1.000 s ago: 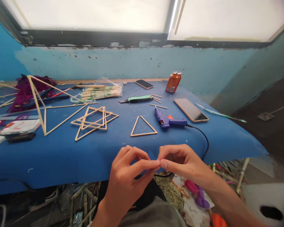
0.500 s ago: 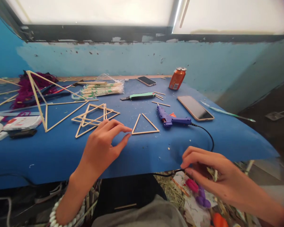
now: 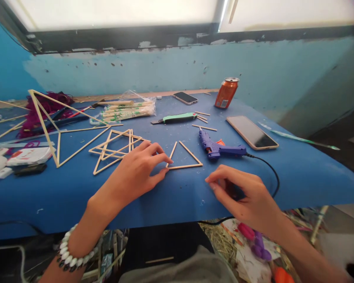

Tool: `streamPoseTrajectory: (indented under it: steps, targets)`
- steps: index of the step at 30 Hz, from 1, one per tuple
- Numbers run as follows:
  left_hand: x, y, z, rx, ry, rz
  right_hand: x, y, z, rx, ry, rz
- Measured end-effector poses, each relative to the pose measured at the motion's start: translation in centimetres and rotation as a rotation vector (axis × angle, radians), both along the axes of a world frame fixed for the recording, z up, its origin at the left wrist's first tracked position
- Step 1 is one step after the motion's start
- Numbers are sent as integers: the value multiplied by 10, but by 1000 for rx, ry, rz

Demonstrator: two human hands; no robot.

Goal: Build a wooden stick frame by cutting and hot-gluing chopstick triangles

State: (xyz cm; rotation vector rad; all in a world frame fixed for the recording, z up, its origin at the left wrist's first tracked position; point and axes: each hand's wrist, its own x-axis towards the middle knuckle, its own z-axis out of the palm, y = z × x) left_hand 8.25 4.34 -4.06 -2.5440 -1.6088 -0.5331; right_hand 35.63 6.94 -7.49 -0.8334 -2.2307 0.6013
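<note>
A small triangle of wooden sticks [image 3: 185,156] lies flat on the blue-covered table [image 3: 301,173]. My left hand [image 3: 137,173] reaches over the cloth, its forefinger and thumb pinched at the triangle's near left corner; a white bead bracelet is on that wrist. My right hand [image 3: 246,194] hovers over the table's front edge, just right of the triangle. Its fingers are loosely curled and apart, with nothing seen in them. It is near the black cord of a purple glue gun [image 3: 216,148].
Left of the triangle lie stacked flat stick triangles [image 3: 115,149] and a large stick pyramid frame [image 3: 56,129]. Behind are a bag of sticks [image 3: 126,110], a green utility knife [image 3: 177,118], loose sticks [image 3: 205,127], two phones [image 3: 252,132] [image 3: 185,98] and an orange can [image 3: 226,93].
My hands, pinched together below the table edge a second ago, have parted. The left went up to the triangle's corner; the right swung out and has come back over the table edge.
</note>
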Motion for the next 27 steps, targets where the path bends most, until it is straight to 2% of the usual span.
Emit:
streamPoseTrajectory:
  steps: [7, 27]
  targets:
    - [0, 1, 1, -12, -7, -3, -4, 3, -4, -47, 24, -38]
    - [-7, -3, -2, 6, 4, 12, -4, 2, -8, -39, 64, -48]
